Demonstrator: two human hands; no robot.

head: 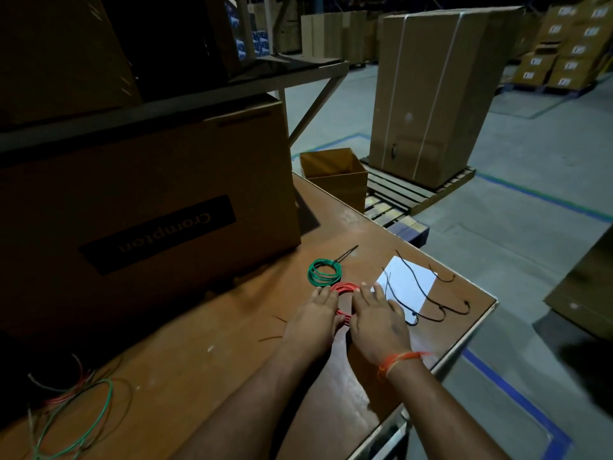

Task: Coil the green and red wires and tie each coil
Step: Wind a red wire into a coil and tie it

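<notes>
A green wire coil [324, 271] lies on the brown table [205, 346], with a dark tie sticking out from it at the far side. Just in front of it lies a red wire coil [345, 288]. My left hand [313, 318] and my right hand [378, 318] lie flat on either side of the red coil, fingers straight, pressing its loops against the table. Most of the red coil is hidden under the hands. Several black cable ties [428, 302] lie to the right, partly across a white sheet [406, 283].
A large dark carton [142, 207] stands on the table to the left, under a shelf. Loose green and red wires [76, 413] lie at the near left. The table's edge runs close on the right. An open box [335, 171] and a strapped carton on a pallet [431, 94] stand beyond.
</notes>
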